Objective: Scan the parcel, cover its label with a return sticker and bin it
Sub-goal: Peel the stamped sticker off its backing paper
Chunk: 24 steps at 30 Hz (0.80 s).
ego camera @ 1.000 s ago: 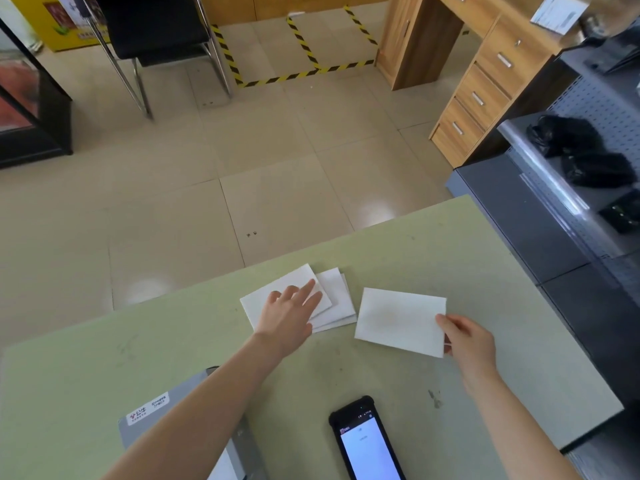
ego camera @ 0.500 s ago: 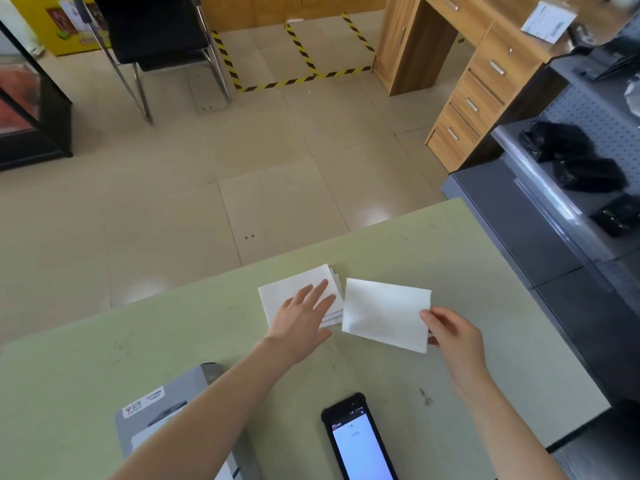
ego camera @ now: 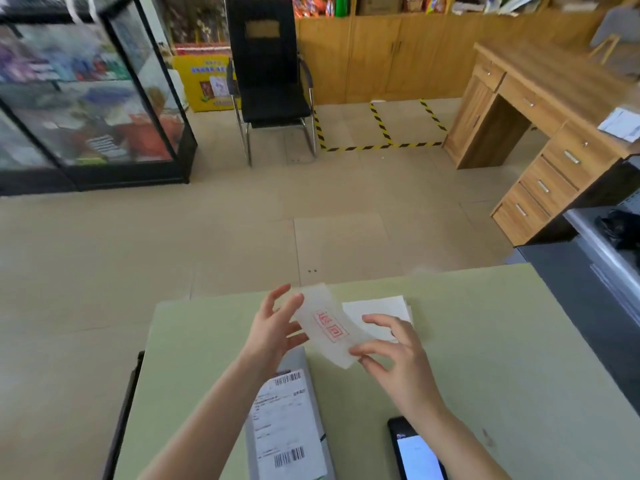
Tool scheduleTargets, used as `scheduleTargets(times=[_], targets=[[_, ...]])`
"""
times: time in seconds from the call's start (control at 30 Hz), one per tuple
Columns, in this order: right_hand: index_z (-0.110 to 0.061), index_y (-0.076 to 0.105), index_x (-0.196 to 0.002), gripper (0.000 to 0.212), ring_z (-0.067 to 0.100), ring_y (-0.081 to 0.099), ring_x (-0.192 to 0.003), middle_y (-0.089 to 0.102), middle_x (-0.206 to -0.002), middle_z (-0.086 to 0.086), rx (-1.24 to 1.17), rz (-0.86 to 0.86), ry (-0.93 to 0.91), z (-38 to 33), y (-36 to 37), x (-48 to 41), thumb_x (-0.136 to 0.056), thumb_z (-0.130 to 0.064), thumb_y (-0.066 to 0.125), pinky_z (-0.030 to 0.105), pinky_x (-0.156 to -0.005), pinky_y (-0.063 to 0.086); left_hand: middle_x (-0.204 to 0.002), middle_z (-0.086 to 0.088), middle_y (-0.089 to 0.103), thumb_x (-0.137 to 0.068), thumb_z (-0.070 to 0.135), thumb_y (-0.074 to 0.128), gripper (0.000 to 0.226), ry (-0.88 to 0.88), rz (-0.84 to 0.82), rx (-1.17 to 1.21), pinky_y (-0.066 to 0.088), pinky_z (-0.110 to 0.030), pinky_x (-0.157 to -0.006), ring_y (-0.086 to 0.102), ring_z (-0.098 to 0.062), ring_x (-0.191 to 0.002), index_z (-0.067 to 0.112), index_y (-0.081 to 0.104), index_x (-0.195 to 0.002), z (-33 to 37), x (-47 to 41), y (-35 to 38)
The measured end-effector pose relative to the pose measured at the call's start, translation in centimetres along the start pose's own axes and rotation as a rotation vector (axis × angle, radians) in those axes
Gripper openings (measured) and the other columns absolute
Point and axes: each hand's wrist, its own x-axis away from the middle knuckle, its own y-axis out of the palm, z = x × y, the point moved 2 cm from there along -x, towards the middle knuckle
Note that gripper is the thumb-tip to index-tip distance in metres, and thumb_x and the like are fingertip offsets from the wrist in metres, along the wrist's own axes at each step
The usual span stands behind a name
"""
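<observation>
- Left hand raised above table, fingers pinching far end of return sticker.
- Right hand grips near end — red stamp facing up.
- Parcel lies below, label uncovered.
- Phone just right of parcel.

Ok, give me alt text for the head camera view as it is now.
Both hands, left hand and right hand, hold a red-stamped return sticker above a green table. A grey parcel with its label uncovered lies below, beside a phone.
</observation>
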Motion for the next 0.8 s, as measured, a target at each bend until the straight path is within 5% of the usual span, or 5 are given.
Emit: scheduleTargets(times=[0.17, 0.27, 0.33, 0.47, 0.8], targets=[[-0.027, 0.078, -0.075, 0.027, 0.005, 0.039, -0.124, 0.048, -0.131, -0.007, -0.033, -0.036, 0.063, -3.9, 2.3, 0.4, -0.07, 0.0, 0.077, 0.024, -0.106, 0.026, -0.1, -0.013, 0.071, -0.088, -0.005, 0.059, 0.029, 0.077, 0.06, -0.032, 0.058, -0.031, -0.06, 0.073, -0.02, -0.072, 0.013, 0.064, -0.109, 1.5, 3.9, -6.9], [-0.03, 0.076, -0.084, 0.033, -0.001, 0.046, -0.121, 0.047, -0.135, -0.009, -0.231, -0.083, 0.206, -6.2, 3.8, 0.3, -0.08, 0.001, 0.068, 0.022, -0.102, 0.034, -0.093, -0.007, 0.074, -0.084, -0.008, 0.06, 0.036, 0.113, 0.116, 0.005, 0.056, -0.027, -0.056, 0.072, -0.017, -0.07, 0.016, 0.064, -0.111, 1.8, 5.9, -10.0], [-0.031, 0.073, -0.093, 0.036, -0.003, 0.061, -0.106, 0.059, -0.128, -0.002, -0.483, -0.08, 0.361, -7.5, 4.7, 0.3, -0.086, 0.002, 0.06, 0.017, -0.088, 0.049, -0.093, -0.005, 0.075, -0.084, -0.006, 0.061, 0.038, 0.133, 0.15, 0.028, 0.055, -0.027, -0.057, 0.072, -0.017, -0.074, 0.021, 0.063, -0.112, 1.9, 7.1, -11.7], [-0.021, 0.067, -0.107, 0.02, 0.024, 0.073, -0.082, 0.076, -0.096, 0.01, -0.954, -0.049, 0.679, -9.8, 6.5, 1.0, -0.092, -0.012, 0.057, 0.027, -0.062, 0.058, -0.097, -0.007, 0.074, -0.084, -0.005, 0.061, 0.039, 0.17, 0.196, 0.074, 0.056, -0.033, -0.066, 0.07, -0.023, -0.082, 0.022, 0.061, -0.113, 2.0, 8.9, -14.1], [-0.01, 0.075, -0.083, 0.009, 0.016, 0.068, -0.066, 0.074, -0.077, 0.007, -0.991, -0.106, 0.779, -13.8, 9.2, 2.7, -0.084, -0.016, 0.067, 0.025, -0.053, 0.054, -0.104, -0.011, 0.072, -0.085, -0.002, 0.063, 0.038, 0.192, 0.183, 0.093, 0.056, -0.042, -0.08, 0.068, -0.028, -0.09, 0.022, 0.061, -0.114, 1.8, 11.4, -17.7]])
